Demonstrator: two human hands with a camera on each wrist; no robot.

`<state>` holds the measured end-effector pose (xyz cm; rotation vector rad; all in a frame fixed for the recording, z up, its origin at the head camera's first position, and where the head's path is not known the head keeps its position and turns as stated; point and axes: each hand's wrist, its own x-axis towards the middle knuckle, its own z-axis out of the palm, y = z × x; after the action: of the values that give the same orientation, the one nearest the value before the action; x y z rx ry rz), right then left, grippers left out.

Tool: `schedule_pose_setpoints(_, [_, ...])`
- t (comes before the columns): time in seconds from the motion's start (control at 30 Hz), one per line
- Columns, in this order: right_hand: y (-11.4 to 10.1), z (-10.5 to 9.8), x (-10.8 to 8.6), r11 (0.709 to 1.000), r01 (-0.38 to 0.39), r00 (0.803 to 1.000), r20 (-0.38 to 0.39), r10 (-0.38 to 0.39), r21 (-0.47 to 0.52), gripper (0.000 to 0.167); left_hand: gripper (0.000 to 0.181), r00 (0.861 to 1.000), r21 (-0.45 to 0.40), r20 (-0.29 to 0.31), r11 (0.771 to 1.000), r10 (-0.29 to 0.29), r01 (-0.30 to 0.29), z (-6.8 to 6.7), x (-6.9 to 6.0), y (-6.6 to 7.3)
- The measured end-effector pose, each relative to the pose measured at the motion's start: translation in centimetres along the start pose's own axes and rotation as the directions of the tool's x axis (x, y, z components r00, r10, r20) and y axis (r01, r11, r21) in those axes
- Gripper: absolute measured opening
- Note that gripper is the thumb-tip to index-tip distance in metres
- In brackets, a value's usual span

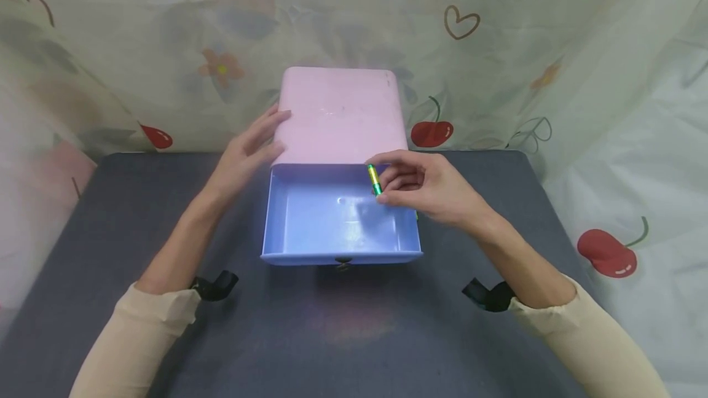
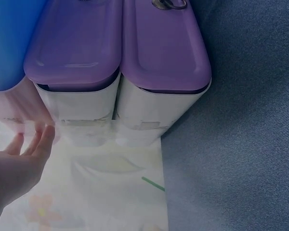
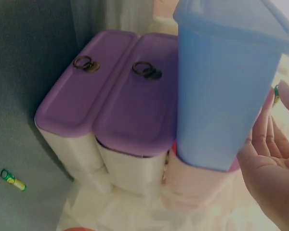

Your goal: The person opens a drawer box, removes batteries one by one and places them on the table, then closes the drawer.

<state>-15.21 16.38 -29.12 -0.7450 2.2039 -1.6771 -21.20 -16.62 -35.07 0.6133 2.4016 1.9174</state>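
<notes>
My right hand (image 1: 437, 189) pinches a small green and yellow battery (image 1: 374, 179) between thumb and index finger, over the pulled-out blue drawer (image 1: 310, 214). The drawer's visible floor holds nothing. My left hand (image 1: 243, 146) rests its fingertips against the left side of the pink-topped drawer cabinet (image 1: 343, 115). In the left wrist view, those fingers touch the pink shell (image 2: 24, 103). Another green and yellow battery (image 3: 13, 180) lies on the table to the right of the cabinet; in the head view the drawer mostly hides it.
Two closed purple drawers (image 3: 135, 103) with ring pulls sit under the blue one. The cabinet stands at the back of a dark grey table (image 1: 343, 336). A pale printed curtain (image 1: 354, 11) hangs behind it. Black straps (image 1: 216, 285) stick out near both sleeves.
</notes>
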Motion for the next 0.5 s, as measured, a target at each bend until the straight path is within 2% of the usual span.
schedule_pose_setpoints(0.5, [1.3,-2.8,-1.9,0.997,0.014,0.993,-0.119,-0.022,-0.070,0.048,0.052,1.000,0.007,-0.009,1.000,-0.006,0.006,0.0,0.1,-0.1])
